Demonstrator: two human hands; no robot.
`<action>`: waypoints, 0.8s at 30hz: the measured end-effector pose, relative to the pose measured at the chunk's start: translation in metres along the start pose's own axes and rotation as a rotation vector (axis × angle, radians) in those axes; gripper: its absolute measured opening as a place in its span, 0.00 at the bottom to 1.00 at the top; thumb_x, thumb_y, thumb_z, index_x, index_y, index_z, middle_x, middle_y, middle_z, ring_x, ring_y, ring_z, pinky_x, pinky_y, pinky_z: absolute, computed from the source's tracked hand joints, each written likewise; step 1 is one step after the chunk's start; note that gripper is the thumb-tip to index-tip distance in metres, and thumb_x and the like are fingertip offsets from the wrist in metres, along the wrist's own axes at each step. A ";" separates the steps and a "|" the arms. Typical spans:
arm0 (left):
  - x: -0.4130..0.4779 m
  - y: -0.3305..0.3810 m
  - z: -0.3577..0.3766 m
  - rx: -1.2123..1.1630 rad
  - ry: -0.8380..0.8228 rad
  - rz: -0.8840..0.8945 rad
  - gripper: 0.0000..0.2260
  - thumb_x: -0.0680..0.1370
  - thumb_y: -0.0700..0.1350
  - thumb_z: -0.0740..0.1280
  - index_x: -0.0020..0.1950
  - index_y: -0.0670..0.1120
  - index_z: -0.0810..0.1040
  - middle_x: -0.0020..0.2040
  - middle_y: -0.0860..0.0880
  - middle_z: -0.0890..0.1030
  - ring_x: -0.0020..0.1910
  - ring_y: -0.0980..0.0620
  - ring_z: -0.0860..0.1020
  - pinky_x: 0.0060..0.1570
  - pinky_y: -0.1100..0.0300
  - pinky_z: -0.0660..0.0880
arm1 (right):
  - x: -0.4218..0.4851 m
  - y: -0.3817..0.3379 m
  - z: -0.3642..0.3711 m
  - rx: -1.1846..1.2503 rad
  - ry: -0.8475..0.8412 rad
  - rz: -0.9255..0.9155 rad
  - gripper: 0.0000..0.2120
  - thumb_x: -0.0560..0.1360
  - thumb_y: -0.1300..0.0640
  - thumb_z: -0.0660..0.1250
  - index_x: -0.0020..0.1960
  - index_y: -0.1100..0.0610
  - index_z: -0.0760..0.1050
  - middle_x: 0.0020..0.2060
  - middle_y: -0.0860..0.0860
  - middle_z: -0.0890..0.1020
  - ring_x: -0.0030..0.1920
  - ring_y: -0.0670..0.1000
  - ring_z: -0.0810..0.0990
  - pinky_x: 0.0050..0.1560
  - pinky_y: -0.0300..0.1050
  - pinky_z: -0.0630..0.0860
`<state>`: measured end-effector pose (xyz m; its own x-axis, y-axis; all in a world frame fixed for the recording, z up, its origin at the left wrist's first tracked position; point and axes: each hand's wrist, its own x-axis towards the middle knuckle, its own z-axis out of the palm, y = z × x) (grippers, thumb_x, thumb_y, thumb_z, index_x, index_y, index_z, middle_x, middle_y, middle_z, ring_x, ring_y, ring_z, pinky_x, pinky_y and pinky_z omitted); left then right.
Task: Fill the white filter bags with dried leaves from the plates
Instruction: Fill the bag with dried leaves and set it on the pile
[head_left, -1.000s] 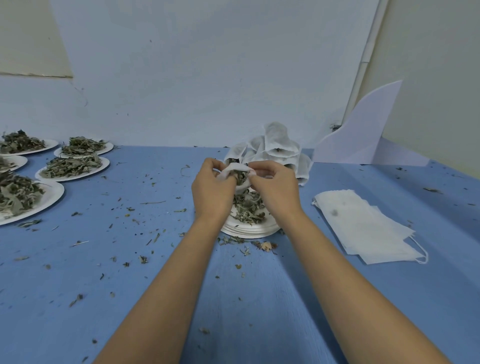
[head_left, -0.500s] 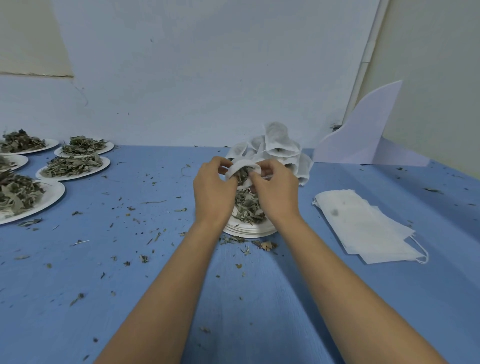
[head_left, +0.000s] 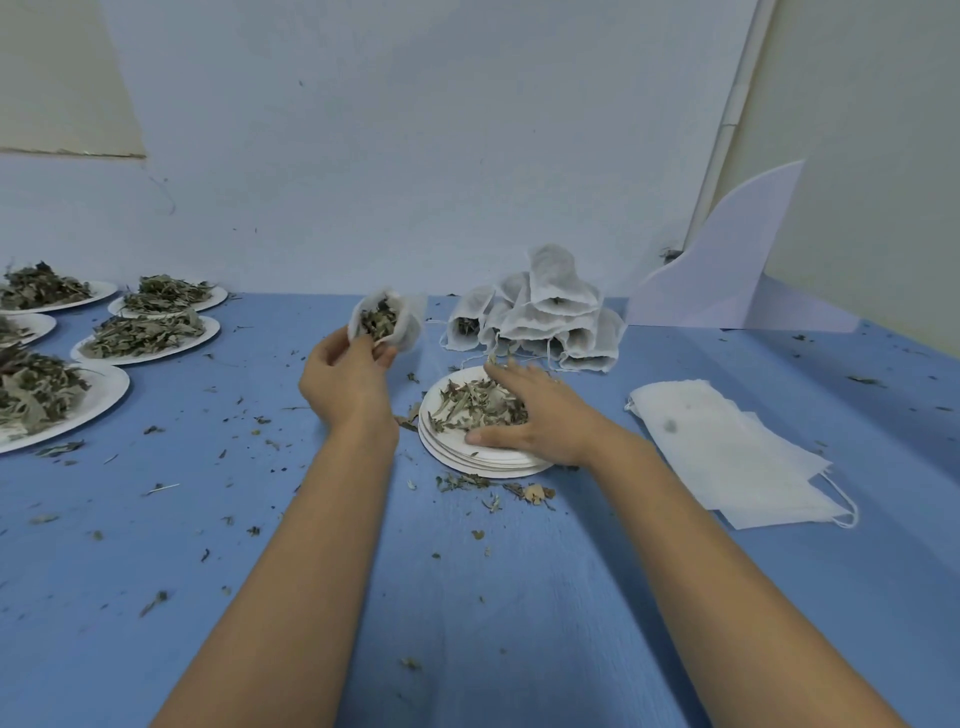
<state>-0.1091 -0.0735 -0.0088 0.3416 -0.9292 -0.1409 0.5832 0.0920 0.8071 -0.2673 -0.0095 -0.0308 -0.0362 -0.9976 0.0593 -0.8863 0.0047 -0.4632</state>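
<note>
White gauze, partly full: the filter bag (head_left: 397, 325) is gripped near its open mouth by the left hand (head_left: 348, 384), held up just left of the stack of plates (head_left: 483, 457). The right hand (head_left: 530, 415) lies spread and flat over the dried leaves (head_left: 467, 402) on the top plate, holding nothing yet. To do this well, rake a small bunch together, lift it with the fingertips, and bring the wide-open bag over the plate so fewer crumbs land on the blue table (head_left: 467, 597).
</note>
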 end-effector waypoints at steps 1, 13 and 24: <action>0.000 0.002 0.000 -0.029 0.004 -0.005 0.05 0.77 0.33 0.64 0.51 0.41 0.75 0.52 0.41 0.79 0.37 0.54 0.79 0.35 0.69 0.77 | 0.001 0.000 0.001 0.012 0.009 0.003 0.40 0.71 0.38 0.68 0.77 0.47 0.55 0.76 0.49 0.58 0.76 0.51 0.54 0.74 0.50 0.55; 0.004 -0.008 -0.003 0.131 -0.013 0.188 0.07 0.78 0.36 0.63 0.54 0.43 0.78 0.54 0.45 0.81 0.32 0.60 0.79 0.34 0.72 0.74 | 0.009 -0.002 0.005 0.032 0.352 -0.002 0.26 0.79 0.43 0.59 0.73 0.54 0.66 0.69 0.51 0.71 0.68 0.51 0.69 0.63 0.46 0.66; -0.003 -0.033 0.000 0.099 -0.075 0.024 0.09 0.79 0.40 0.65 0.57 0.40 0.79 0.48 0.45 0.83 0.38 0.59 0.80 0.37 0.70 0.74 | 0.030 -0.012 -0.003 0.002 0.129 0.102 0.23 0.82 0.46 0.52 0.61 0.64 0.72 0.58 0.59 0.76 0.60 0.58 0.74 0.57 0.51 0.69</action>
<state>-0.1288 -0.0739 -0.0349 0.2966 -0.9516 -0.0808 0.4982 0.0820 0.8632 -0.2593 -0.0390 -0.0213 -0.1853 -0.9747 0.1252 -0.8742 0.1053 -0.4740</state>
